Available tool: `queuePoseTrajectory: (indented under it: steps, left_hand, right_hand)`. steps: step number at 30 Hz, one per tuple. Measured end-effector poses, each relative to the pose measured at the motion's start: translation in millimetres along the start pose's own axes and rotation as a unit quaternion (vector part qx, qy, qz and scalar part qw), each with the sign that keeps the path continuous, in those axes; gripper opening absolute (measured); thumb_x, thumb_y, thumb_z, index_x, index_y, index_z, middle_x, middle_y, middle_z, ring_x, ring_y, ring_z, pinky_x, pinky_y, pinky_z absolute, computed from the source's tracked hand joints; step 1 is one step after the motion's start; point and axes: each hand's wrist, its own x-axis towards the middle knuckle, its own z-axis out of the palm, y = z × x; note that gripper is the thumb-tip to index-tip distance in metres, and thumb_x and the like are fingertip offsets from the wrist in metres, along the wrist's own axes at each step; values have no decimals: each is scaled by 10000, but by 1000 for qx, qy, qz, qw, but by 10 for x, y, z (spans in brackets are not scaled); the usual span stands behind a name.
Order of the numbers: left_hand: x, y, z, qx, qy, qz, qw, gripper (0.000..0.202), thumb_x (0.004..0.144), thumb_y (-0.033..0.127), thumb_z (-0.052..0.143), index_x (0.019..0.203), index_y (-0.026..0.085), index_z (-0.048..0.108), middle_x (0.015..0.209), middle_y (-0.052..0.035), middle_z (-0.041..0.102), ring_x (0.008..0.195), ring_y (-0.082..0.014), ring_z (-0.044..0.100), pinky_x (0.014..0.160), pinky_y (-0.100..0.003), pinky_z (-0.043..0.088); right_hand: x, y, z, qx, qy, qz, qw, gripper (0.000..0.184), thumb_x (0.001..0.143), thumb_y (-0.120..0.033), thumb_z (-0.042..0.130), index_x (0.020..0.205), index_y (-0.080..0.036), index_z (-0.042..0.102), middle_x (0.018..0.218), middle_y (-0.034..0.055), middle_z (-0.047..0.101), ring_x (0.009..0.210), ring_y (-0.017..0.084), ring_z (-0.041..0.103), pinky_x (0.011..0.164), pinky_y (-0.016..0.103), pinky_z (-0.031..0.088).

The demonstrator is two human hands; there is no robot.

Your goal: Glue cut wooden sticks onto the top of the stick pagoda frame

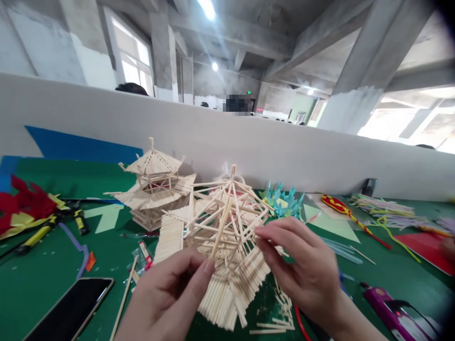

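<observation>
A thin wooden stick (221,228) is pinched between the thumb and forefinger of my left hand (170,293). It slants up in front of a model pavilion (217,303) built of wooden sticks, with an open-framed roof and a lower roof of close-laid sticks. At the right side of that frame, my right hand (305,265) has its thumb and fingertips together. Whether it grips a roof stick or some small piece, I cannot make out. Behind to the left stands a second stick pavilion (152,189) with its top roof covered.
A phone (69,310) lies front left; black-and-yellow pliers (39,234) lie beyond it. Stick offcuts (273,326) lie beside the model. A purple tool (394,312) is at the right. A teal paper ornament (282,200) sits behind, before a white partition (284,151).
</observation>
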Motion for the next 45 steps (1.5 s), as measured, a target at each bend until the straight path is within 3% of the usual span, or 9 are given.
queuePoseTrajectory:
  steps: [3, 7, 10, 14, 19, 25, 35, 45]
  left_hand:
    - [145, -17, -58, 81, -22, 20, 996, 298, 779, 430, 450, 593, 204, 504, 558, 18, 454, 535, -128, 433, 469, -200, 353]
    - [249, -24, 5, 189, 38, 109, 975, 300, 810, 370, 400, 558, 207, 401, 514, 38, 401, 486, -121, 405, 446, -224, 311]
    - [264, -9, 70, 267, 86, 193, 940, 270, 831, 283, 372, 574, 203, 388, 546, 28, 436, 534, -135, 437, 502, -256, 325]
    - [278, 10, 83, 370, 88, 298, 876, 184, 816, 206, 390, 644, 191, 454, 629, -7, 489, 615, -172, 449, 586, -326, 336]
    - [340, 97, 75, 447, 118, 288, 839, 211, 799, 224, 393, 609, 194, 481, 628, -23, 486, 646, -204, 421, 600, -366, 301]
    - [361, 187, 132, 448, 137, 266, 842, 246, 807, 218, 381, 590, 189, 494, 632, -22, 495, 677, -201, 413, 637, -375, 293]
    - [406, 122, 174, 425, 118, 271, 856, 243, 794, 190, 383, 576, 190, 491, 613, -10, 496, 660, -188, 408, 654, -376, 283]
    - [432, 110, 197, 411, 116, 271, 862, 244, 790, 189, 390, 569, 191, 494, 610, -7, 500, 656, -183, 403, 650, -372, 271]
  right_hand:
    - [218, 125, 156, 22, -26, -57, 998, 227, 790, -102, 530, 997, -173, 592, 887, 43, 616, 816, 141, 536, 725, 284, 441]
    - [328, 334, 258, 73, 2, -6, 997, 187, 804, -140, 513, 965, -162, 607, 873, 42, 607, 789, 124, 544, 689, 254, 450]
    - [379, 417, 258, 79, 22, 38, 996, 184, 812, -162, 503, 962, -160, 612, 912, 52, 606, 843, 134, 543, 733, 264, 444]
    - [456, 459, 252, 80, 7, 42, 996, 201, 813, -165, 498, 978, -157, 613, 948, 57, 600, 903, 143, 533, 798, 279, 422]
    - [536, 506, 271, 100, -5, 55, 993, 191, 809, -163, 502, 964, -155, 613, 926, 47, 595, 867, 128, 532, 780, 265, 422]
    - [563, 575, 293, 128, -22, 73, 989, 184, 823, -193, 488, 958, -163, 610, 904, 41, 584, 829, 122, 528, 745, 264, 422]
    - [557, 604, 317, 142, -50, 85, 985, 179, 817, -186, 486, 950, -158, 602, 799, 24, 554, 739, 122, 505, 669, 264, 405]
    - [556, 602, 309, 130, -53, 74, 987, 188, 818, -185, 483, 965, -160, 598, 804, 25, 553, 757, 126, 508, 691, 272, 405]
